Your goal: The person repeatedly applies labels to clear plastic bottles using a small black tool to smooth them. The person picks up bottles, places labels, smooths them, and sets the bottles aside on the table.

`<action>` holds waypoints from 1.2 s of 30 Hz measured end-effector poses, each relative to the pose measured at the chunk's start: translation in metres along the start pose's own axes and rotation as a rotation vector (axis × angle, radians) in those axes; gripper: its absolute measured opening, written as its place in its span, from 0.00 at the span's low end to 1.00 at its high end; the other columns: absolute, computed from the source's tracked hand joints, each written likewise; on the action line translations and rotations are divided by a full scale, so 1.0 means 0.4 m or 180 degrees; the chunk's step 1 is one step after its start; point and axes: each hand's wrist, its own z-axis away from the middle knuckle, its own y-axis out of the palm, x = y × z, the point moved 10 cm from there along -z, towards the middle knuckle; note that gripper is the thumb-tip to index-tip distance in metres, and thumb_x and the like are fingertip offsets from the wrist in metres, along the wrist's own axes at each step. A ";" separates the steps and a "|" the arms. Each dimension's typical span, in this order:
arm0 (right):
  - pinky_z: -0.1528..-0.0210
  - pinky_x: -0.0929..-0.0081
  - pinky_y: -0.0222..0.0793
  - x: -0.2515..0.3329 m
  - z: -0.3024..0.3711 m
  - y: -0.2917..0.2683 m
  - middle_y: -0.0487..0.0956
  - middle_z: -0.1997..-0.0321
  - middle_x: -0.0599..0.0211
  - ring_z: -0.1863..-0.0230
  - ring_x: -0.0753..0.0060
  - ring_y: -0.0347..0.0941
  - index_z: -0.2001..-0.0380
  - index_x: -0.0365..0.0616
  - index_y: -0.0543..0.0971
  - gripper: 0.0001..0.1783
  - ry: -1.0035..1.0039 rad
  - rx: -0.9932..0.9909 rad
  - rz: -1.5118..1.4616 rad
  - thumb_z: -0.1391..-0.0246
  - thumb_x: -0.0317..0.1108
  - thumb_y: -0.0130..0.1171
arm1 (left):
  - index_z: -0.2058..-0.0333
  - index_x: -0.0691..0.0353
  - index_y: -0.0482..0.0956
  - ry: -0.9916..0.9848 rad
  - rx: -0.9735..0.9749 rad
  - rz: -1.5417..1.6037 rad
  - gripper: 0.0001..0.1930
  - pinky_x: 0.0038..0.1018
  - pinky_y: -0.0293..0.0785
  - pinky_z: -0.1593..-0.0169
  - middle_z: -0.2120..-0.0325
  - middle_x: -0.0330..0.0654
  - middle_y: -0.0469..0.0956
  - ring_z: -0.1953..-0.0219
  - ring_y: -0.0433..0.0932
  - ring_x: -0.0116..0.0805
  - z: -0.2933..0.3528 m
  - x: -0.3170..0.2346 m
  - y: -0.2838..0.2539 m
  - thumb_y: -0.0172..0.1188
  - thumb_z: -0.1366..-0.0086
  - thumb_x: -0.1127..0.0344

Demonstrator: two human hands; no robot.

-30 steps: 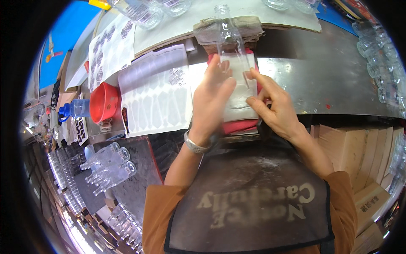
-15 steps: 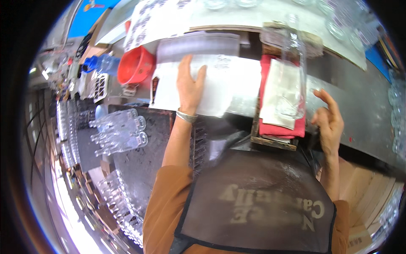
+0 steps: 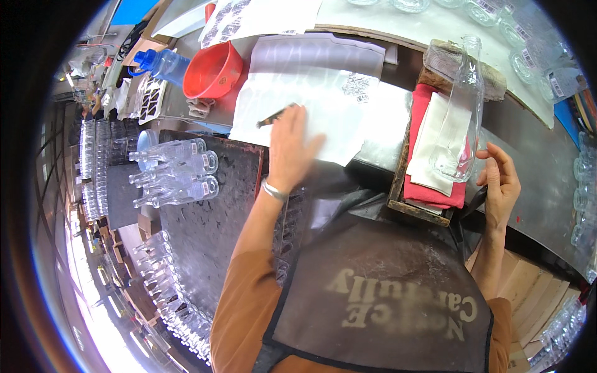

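Observation:
My left hand [image 3: 292,148] is over the white label sheets [image 3: 267,102], fingers stretched and thumb spread to the right, blurred by motion. By its fingertips lies a thin dark strip [image 3: 272,118]; I cannot tell what it is or whether the fingers touch it. A clear glass bottle [image 3: 463,118] lies slanted, its neck on a worn padded block [image 3: 438,57] and its base over white cloth [image 3: 429,149] and a folded red cloth [image 3: 420,121]. Beside the bottle's lower right side my right hand [image 3: 499,186] has loosely bent fingers, holding nothing visible.
A red bowl [image 3: 213,69] and a blue-capped plastic bottle [image 3: 163,64] stand left of the sheets. Several clear bottles [image 3: 177,171] lie on the dark table at left. More glass bottles [image 3: 528,43] fill the white shelf, far right. An open carton [image 3: 528,292] is at lower right.
My left hand has come down across the sheets toward me, and the dark strip now shows by its fingertips. My right hand is closer to the bottle. The whole view has shifted slightly.

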 end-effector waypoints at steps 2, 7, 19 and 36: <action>0.69 0.86 0.65 -0.009 0.001 -0.007 0.83 0.58 0.65 0.73 0.86 0.66 0.46 0.37 0.78 0.15 0.0034 -0.0007 0.0008 0.32 0.30 0.53 | 0.38 0.69 0.67 0.0390 0.0049 0.0020 0.35 0.47 0.60 0.35 0.40 0.56 0.68 0.38 0.66 0.57 0.056 -0.066 -0.020 0.67 0.39 0.56; 0.70 0.86 0.65 0.006 -0.007 0.002 0.83 0.59 0.65 0.73 0.87 0.66 0.47 0.37 0.78 0.14 -0.0082 0.0045 0.0052 0.32 0.31 0.54 | 0.39 0.59 0.72 0.0095 -0.0154 -0.0271 0.36 0.42 0.64 0.40 0.45 0.46 0.71 0.43 0.70 0.49 0.097 -0.021 -0.051 0.71 0.50 0.70; 0.73 0.82 0.66 0.013 0.014 -0.032 0.83 0.59 0.64 0.75 0.85 0.69 0.45 0.37 0.76 0.21 0.0043 0.0152 0.0140 0.40 0.30 0.62 | 0.62 0.70 0.82 -0.1559 -0.0554 0.3918 0.07 0.21 0.77 0.56 0.66 0.37 0.82 0.64 0.77 0.18 -0.038 -0.037 -0.043 0.59 0.29 0.71; 0.68 0.73 0.68 0.075 0.023 0.062 0.76 0.52 0.59 0.73 0.72 0.67 0.37 0.37 0.71 0.36 -0.0512 0.0896 0.0946 0.48 0.35 0.71 | 0.61 0.59 0.84 0.2396 -0.0325 0.0965 0.14 0.44 0.70 0.38 0.47 0.51 0.80 0.41 0.77 0.49 -0.111 -0.657 -0.099 0.72 0.48 0.67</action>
